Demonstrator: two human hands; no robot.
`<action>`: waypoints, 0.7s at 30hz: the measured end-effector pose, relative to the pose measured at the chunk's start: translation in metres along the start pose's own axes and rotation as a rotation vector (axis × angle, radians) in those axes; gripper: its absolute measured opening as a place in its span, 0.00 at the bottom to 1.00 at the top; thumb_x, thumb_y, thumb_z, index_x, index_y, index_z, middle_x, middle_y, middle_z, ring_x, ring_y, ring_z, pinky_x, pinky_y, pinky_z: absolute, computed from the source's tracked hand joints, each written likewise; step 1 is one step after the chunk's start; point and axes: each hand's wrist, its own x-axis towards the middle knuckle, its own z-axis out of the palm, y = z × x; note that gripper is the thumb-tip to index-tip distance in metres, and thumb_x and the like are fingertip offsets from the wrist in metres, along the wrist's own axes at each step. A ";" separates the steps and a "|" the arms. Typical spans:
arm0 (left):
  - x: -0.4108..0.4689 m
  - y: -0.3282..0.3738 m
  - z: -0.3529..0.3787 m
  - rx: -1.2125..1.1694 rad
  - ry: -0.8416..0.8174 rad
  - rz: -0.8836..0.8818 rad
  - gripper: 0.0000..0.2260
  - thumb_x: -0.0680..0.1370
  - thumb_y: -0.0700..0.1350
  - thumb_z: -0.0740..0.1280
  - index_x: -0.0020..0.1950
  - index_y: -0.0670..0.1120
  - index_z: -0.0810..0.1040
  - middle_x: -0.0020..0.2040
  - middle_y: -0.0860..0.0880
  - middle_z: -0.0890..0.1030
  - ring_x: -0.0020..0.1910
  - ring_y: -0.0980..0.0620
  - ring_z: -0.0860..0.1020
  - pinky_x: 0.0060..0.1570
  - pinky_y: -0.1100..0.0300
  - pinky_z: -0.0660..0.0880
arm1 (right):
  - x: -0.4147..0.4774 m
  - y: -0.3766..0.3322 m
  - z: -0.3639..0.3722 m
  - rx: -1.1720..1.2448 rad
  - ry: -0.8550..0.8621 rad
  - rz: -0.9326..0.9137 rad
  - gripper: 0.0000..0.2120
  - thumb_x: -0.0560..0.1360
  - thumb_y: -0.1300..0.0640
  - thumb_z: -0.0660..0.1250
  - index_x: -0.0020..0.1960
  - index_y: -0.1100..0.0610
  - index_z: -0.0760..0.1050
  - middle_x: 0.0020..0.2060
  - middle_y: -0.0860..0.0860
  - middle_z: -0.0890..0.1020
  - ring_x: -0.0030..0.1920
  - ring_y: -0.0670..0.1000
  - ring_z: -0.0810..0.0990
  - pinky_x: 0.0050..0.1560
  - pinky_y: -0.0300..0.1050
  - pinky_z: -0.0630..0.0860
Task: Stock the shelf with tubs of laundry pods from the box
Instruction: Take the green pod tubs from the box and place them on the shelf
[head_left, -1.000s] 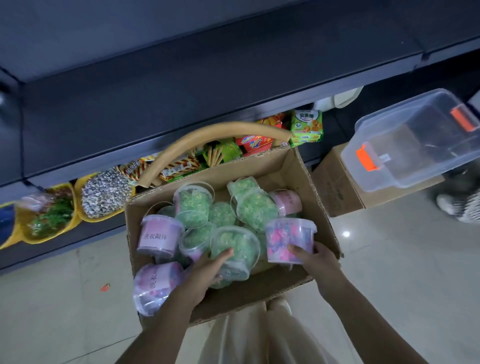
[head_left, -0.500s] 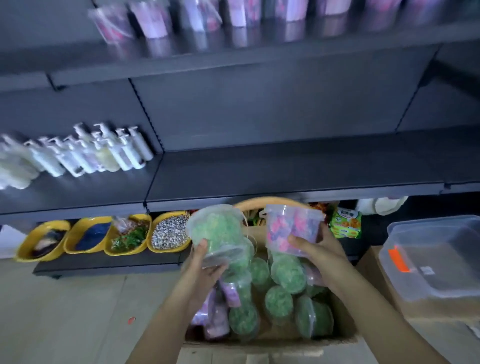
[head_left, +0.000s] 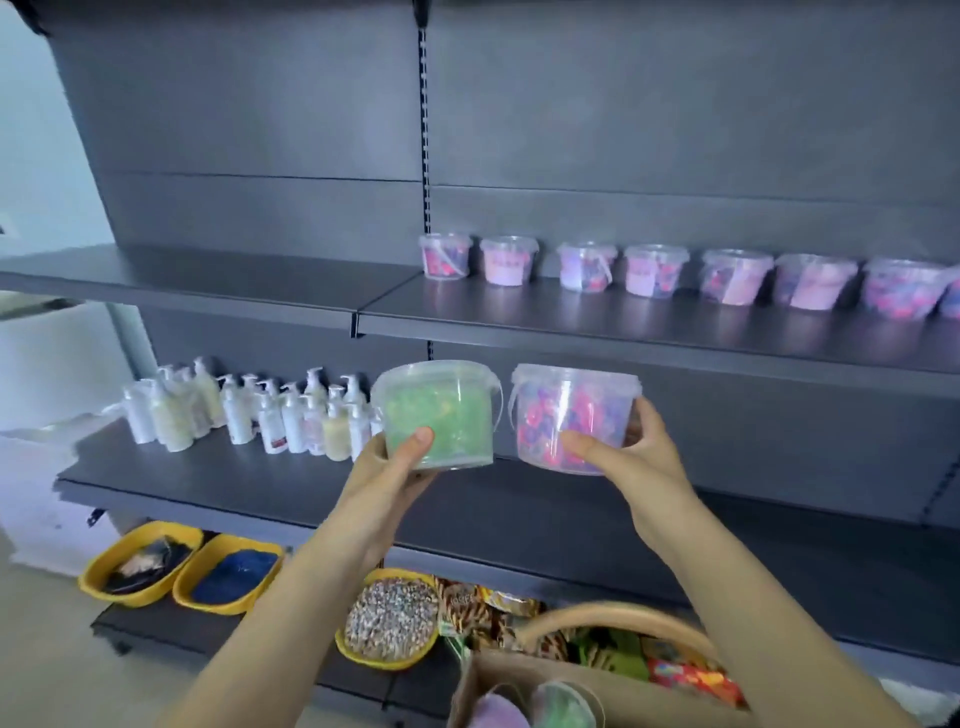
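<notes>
My left hand (head_left: 397, 465) grips a clear tub of green laundry pods (head_left: 439, 413), thumb on its front. My right hand (head_left: 631, 452) grips a clear tub of pink and purple pods (head_left: 574, 415). Both tubs are upright, side by side, held in the air in front of the dark middle shelf (head_left: 519, 499). On the upper shelf (head_left: 649, 330) stands a row of several pink and purple tubs (head_left: 654, 270) at the back. The cardboard box (head_left: 613, 693) sits at the bottom edge with more tubs inside, partly cut off.
White pump bottles (head_left: 260, 410) crowd the left of the middle shelf. Yellow bowls (head_left: 140, 566) and a bowl of speckled bits (head_left: 392, 618) sit on the bottom shelf beside snack packets (head_left: 680, 670). A tan curved handle (head_left: 618, 618) arches over the box.
Both hands have lifted their tubs out of the box and up to the middle shelf's height. The view has swung up from the box to the shelves.
</notes>
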 end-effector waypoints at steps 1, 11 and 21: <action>0.017 0.010 -0.009 0.011 0.003 0.022 0.09 0.78 0.44 0.62 0.58 0.47 0.72 0.54 0.51 0.80 0.55 0.52 0.78 0.62 0.55 0.71 | 0.015 -0.004 0.016 -0.004 0.009 -0.017 0.33 0.62 0.58 0.79 0.64 0.50 0.69 0.56 0.47 0.79 0.55 0.47 0.79 0.53 0.42 0.75; 0.198 0.093 -0.106 0.222 -0.007 0.130 0.38 0.56 0.63 0.71 0.62 0.47 0.71 0.57 0.50 0.81 0.56 0.52 0.80 0.63 0.53 0.72 | 0.163 -0.033 0.165 -0.014 0.051 -0.111 0.23 0.65 0.57 0.77 0.58 0.52 0.75 0.51 0.45 0.82 0.50 0.43 0.80 0.49 0.37 0.73; 0.303 0.118 -0.136 0.267 0.031 0.170 0.42 0.55 0.65 0.72 0.64 0.48 0.69 0.58 0.51 0.79 0.57 0.50 0.79 0.64 0.50 0.72 | 0.284 -0.024 0.238 -0.257 0.147 -0.159 0.32 0.59 0.46 0.79 0.59 0.51 0.72 0.57 0.50 0.76 0.54 0.49 0.78 0.55 0.44 0.74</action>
